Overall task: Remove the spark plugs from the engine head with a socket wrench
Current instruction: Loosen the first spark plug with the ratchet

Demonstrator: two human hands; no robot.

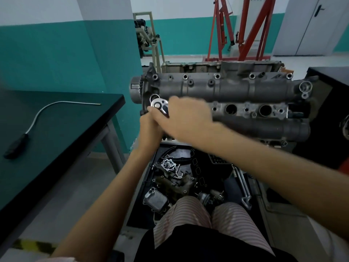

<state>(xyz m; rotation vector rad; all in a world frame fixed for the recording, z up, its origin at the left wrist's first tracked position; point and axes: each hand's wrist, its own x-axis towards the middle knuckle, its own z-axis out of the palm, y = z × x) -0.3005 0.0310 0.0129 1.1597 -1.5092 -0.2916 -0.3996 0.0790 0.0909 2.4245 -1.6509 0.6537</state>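
The grey engine head (236,87) lies across the stand in front of me, with two open round spark plug wells (231,109) to the right of my hands. The shiny ratchet head of the socket wrench (159,105) stands over the left end of the engine head. My right hand (186,120) lies over the wrench, fingers curled round its handle, which is hidden under the hand. My left hand (151,127) grips from below, just under the ratchet head, touching my right hand. No spark plug is visible.
A dark table (62,129) on the left carries a flexible pick-up tool (37,118) with a black handle. Below the engine, a black tray (139,214) holds several loose engine parts. A red engine hoist (243,29) stands at the back. My knees are in front of the tray.
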